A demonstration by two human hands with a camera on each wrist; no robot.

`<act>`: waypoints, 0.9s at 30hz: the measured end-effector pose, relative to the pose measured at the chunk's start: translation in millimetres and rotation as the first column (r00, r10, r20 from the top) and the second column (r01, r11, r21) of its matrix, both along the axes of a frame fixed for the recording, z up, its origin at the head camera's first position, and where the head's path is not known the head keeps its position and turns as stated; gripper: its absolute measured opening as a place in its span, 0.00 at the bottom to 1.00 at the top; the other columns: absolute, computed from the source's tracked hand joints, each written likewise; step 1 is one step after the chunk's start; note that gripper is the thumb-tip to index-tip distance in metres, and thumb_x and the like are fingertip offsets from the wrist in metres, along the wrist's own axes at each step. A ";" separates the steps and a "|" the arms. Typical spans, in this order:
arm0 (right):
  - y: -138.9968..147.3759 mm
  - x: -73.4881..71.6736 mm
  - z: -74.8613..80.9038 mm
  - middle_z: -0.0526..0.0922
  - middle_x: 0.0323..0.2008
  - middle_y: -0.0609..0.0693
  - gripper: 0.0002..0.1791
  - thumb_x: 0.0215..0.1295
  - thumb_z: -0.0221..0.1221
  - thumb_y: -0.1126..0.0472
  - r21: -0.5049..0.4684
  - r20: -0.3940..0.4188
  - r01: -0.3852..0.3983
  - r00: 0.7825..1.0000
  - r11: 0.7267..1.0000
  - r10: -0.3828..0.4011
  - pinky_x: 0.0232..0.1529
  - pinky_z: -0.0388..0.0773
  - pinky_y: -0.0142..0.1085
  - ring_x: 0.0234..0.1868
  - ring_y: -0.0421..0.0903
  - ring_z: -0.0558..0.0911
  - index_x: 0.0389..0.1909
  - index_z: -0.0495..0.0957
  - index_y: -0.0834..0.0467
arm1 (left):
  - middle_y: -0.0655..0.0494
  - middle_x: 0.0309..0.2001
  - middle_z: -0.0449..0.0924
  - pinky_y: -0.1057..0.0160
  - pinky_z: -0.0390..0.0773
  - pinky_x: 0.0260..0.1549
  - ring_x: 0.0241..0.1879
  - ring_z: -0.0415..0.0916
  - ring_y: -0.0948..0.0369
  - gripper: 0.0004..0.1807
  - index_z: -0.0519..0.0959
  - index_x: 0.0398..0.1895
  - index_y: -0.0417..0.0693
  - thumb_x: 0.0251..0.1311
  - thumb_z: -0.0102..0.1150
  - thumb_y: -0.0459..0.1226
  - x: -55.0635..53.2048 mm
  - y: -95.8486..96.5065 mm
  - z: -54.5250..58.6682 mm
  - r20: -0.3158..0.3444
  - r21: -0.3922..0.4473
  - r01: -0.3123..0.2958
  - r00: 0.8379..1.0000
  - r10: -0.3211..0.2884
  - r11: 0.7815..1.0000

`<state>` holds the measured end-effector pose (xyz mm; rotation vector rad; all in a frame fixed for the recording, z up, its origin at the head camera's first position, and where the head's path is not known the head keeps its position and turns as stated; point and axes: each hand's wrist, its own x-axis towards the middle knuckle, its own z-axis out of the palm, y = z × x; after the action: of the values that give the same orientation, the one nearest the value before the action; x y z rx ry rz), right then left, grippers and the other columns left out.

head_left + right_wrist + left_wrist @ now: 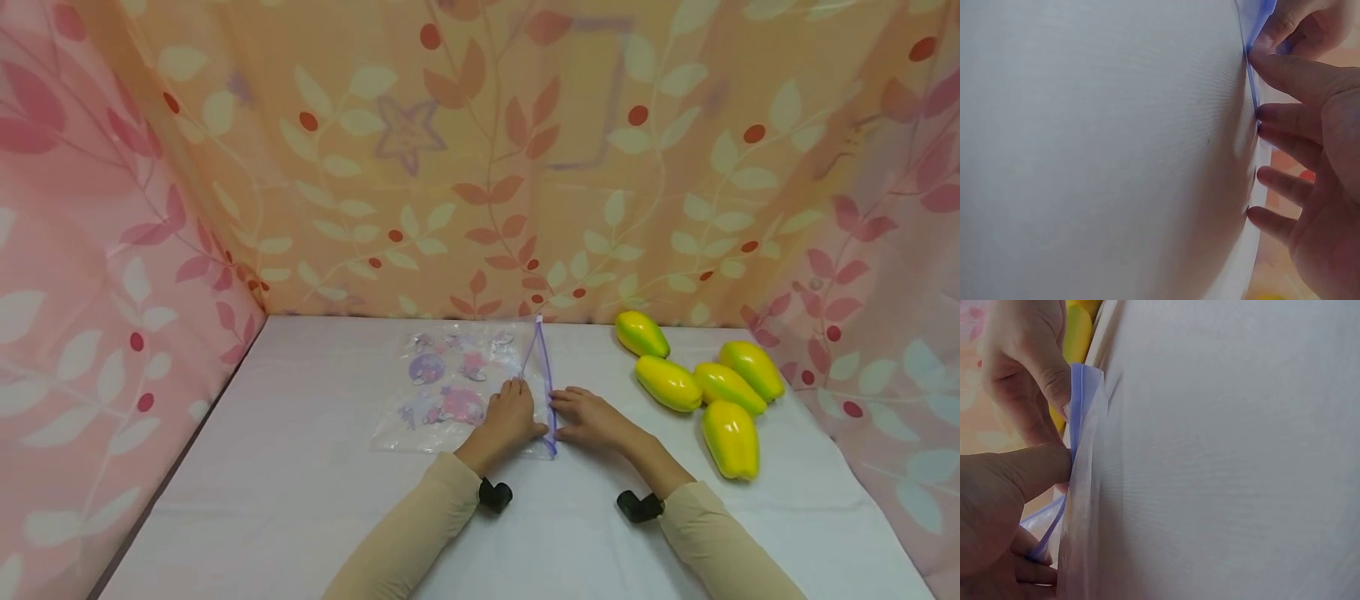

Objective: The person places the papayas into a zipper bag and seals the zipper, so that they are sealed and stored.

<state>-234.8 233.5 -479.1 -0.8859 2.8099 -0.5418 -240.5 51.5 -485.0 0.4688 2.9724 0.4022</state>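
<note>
A clear plastic zip bag (442, 392) printed with pink and purple cartoon figures lies flat, its purple-edged mouth to the right. The two purple zip strips (546, 358) stand apart at the far end. My left hand (510, 412) rests over the mouth; its thumb (1047, 469) and fingers hold one strip between them. From the right, my right hand (596, 421) touches the mouth's outer edge. Its fingers (1291, 117) are spread and fairly straight, with the tips at the purple strip. Both hands partly hide the near end of the mouth.
Several yellow-green fruits, papaya-like in shape, lie at the right, including one fruit (731, 440) nearest the right forearm and another (667, 383) beyond the right hand. A white cloth (247, 500) covers the table. Patterned curtains (480, 167) surround its back and sides.
</note>
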 end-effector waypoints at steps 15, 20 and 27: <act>19.4 2.3 17.6 0.77 0.58 0.61 0.25 0.64 0.62 0.53 -0.076 -0.057 0.169 0.983 0.983 -0.173 0.64 0.67 0.58 0.61 0.62 0.73 0.58 0.77 0.63 | 0.46 0.67 0.67 0.46 0.68 0.56 0.67 0.62 0.51 0.53 0.64 0.69 0.40 0.44 0.71 0.61 -4.9 -4.5 -4.7 -0.015 0.008 -0.061 0.998 0.061 0.998; 33.8 -1.1 36.9 0.77 0.57 0.62 0.25 0.65 0.61 0.53 -0.101 -0.061 0.268 0.960 0.958 -0.274 0.62 0.70 0.58 0.60 0.61 0.74 0.59 0.76 0.61 | 0.46 0.64 0.69 0.48 0.68 0.53 0.65 0.63 0.52 0.52 0.65 0.67 0.38 0.44 0.72 0.60 -2.8 -4.9 -3.1 -0.005 0.014 -0.067 0.998 0.067 0.998; 58.6 -6.0 65.5 0.75 0.61 0.65 0.30 0.66 0.60 0.48 -0.030 -0.054 0.371 0.926 0.928 -0.373 0.62 0.69 0.60 0.63 0.64 0.72 0.62 0.72 0.63 | 0.46 0.63 0.70 0.49 0.68 0.52 0.65 0.64 0.52 0.52 0.66 0.66 0.38 0.43 0.71 0.61 2.1 -2.7 -1.3 0.007 0.000 -0.073 0.997 0.073 0.997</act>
<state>-240.8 292.1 -413.7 -0.3695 3.0473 -0.5983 -238.4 48.8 -486.3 0.3589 2.9894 0.4107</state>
